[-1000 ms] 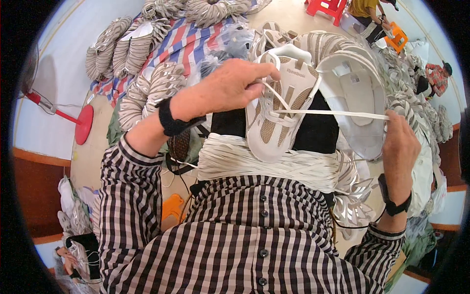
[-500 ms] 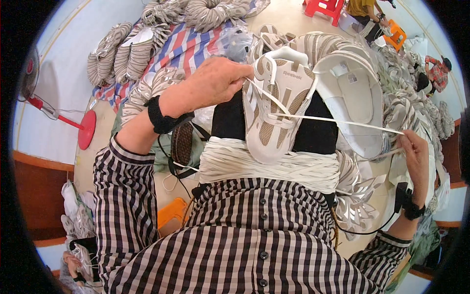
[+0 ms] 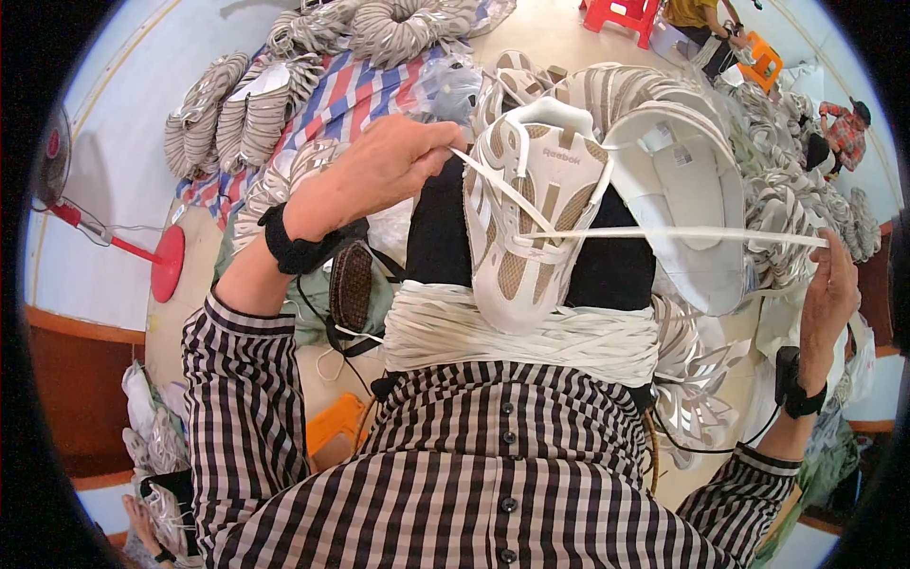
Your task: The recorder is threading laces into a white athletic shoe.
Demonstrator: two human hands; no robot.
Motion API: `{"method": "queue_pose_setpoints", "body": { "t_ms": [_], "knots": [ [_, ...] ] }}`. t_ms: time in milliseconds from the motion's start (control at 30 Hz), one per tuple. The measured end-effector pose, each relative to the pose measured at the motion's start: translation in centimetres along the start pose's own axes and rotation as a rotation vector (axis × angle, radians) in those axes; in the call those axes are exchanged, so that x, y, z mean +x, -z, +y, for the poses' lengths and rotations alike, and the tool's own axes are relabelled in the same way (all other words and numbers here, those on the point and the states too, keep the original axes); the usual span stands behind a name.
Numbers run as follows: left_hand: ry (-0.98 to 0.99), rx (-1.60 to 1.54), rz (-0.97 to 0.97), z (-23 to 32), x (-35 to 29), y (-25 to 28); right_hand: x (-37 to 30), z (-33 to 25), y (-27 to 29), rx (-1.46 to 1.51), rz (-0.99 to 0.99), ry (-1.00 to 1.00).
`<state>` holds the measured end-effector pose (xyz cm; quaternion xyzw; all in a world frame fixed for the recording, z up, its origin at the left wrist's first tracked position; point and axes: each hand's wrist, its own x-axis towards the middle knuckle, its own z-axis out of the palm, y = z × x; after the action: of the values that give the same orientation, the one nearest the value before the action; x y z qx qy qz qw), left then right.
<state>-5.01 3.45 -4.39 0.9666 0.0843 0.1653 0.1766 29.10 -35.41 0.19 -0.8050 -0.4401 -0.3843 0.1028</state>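
A white and beige sneaker upper (image 3: 536, 213) lies across my lap, its toe toward me. One flat white shoelace (image 3: 664, 232) runs through its lowest eyelets, and both ends are drawn out. My left hand (image 3: 403, 161) pinches one end up and to the left of the upper. Far out to the right, my right hand (image 3: 831, 284) grips the other end, pulled straight and nearly level. Beneath the toe, a thick bundle of white shoelaces (image 3: 517, 341) spans my lap over black cloth (image 3: 436, 237).
Beyond the upper, a stacked row of shoe uppers (image 3: 654, 95) sits beside a white shell-like piece (image 3: 682, 199). Coiled uppers (image 3: 270, 119) rest on a striped sheet (image 3: 365, 95). A red-based fan (image 3: 168, 264) stands left. Other people (image 3: 844, 133) sit at far right.
My right hand has moved outward and slightly up, drawing a longer stretch of shoelace from the upper. My left hand has shifted a little left, with its end still held.
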Motion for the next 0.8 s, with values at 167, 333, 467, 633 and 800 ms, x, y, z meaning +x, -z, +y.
{"method": "queue_pose_setpoints", "body": {
  "t_ms": [167,333,467,633,800],
  "knots": [
    [-0.046,0.113,0.018,0.2,-0.9,0.7,2.6,4.4,-0.8,-0.327,0.086,0.142],
    [-0.046,0.066,0.035,3.3,-1.1,1.3,6.5,5.9,-2.6,0.274,-0.189,-0.119],
    [-0.196,-0.005,0.109,5.3,0.6,-0.7,6.9,0.6,-2.8,-0.166,-0.298,0.117],
    [-0.227,0.152,-0.068,6.8,0.9,-3.0,4.1,-11.7,0.6,0.4,-0.138,0.212],
    [-0.179,0.267,-0.279,7.4,3.1,-1.6,0.7,-19.5,0.3,0.829,-0.278,0.412]
  ]
}}
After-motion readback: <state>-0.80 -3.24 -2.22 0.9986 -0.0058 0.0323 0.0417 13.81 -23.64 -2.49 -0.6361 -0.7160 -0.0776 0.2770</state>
